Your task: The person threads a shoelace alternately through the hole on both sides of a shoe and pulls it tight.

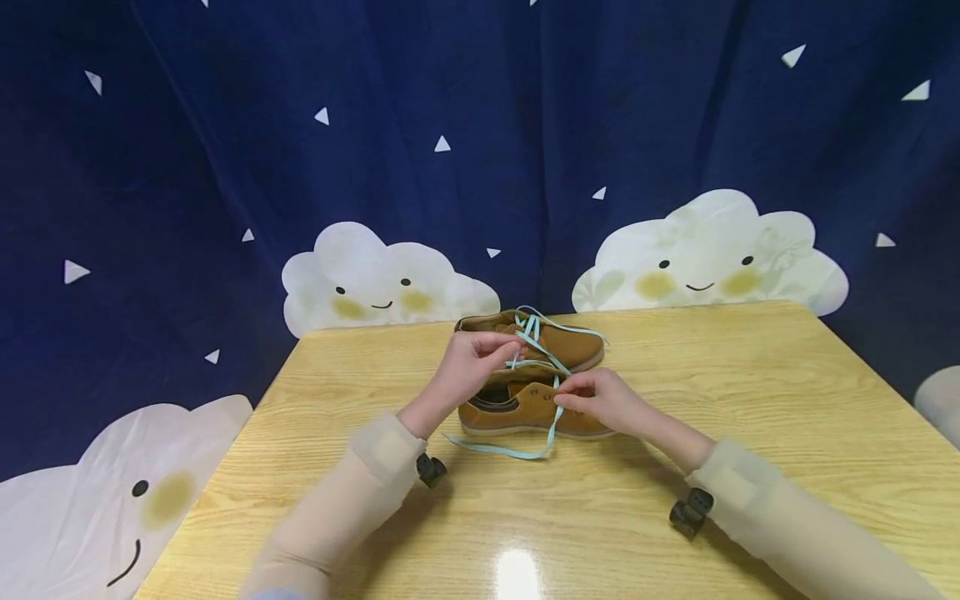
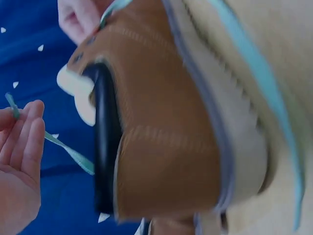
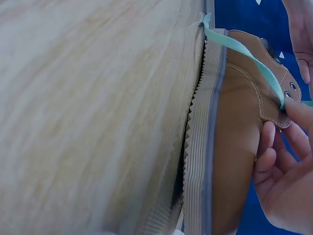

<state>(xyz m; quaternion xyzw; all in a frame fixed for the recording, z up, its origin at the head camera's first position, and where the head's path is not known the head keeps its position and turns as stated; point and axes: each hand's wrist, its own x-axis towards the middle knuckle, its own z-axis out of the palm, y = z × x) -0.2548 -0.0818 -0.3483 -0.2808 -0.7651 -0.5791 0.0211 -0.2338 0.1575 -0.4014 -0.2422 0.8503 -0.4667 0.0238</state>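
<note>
Two brown lace-up shoes lie side by side, toes to the right. My left hand (image 1: 476,362) is raised over the nearer shoe (image 1: 487,417), pinching the end of a mint-green shoelace (image 2: 73,154) between thumb and finger. From there the lace runs down behind the shoe's collar. At the front eyelets, my right hand (image 3: 288,181) pinches the eyelet flap (image 3: 274,110), thumb on top right at the lace and fingers beneath. The lace's other end (image 1: 517,454) passes out of that eyelet and trails over the shoe's side onto the table.
Behind stands the farther shoe (image 1: 573,343), strung with the same mint-green lace. Both shoes rest on a light wooden table (image 1: 750,400). A dark blue curtain (image 1: 480,100) with white clouds hangs at the table's back edge. Small black cameras (image 1: 690,512) sit at both wrists.
</note>
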